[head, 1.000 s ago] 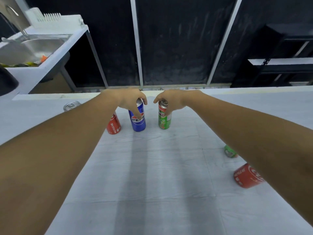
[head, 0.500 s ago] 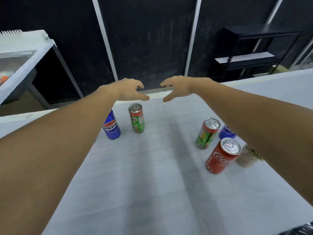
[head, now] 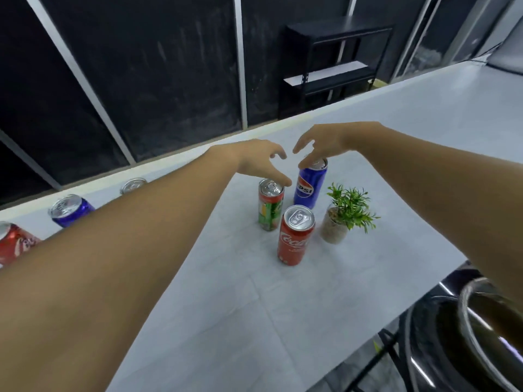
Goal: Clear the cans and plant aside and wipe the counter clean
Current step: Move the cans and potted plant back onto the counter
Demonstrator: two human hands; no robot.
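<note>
On the white counter [head: 254, 306] stand a green-and-red can [head: 269, 206], a blue Pepsi can [head: 309, 188], a red Coca-Cola can [head: 295, 236] and a small potted plant [head: 343, 215]. My left hand [head: 259, 161] hovers over the green-and-red can, fingers spread, thumb near its rim. My right hand [head: 319, 144] hangs over the Pepsi can with its thumb at the top; neither hand grips anything. At the far left stand another blue can [head: 70, 210], a red can [head: 14, 244] and a can top [head: 133, 185] behind my left arm.
A black shelf unit [head: 334, 66] stands behind the counter against dark wall panels. At the lower right, below the counter edge, sit a shiny metal pot [head: 489, 335] and a dark frame.
The view has swung right. Both hands have moved from the left cans, which they let go, to above the right group of cans beside the plant.
</note>
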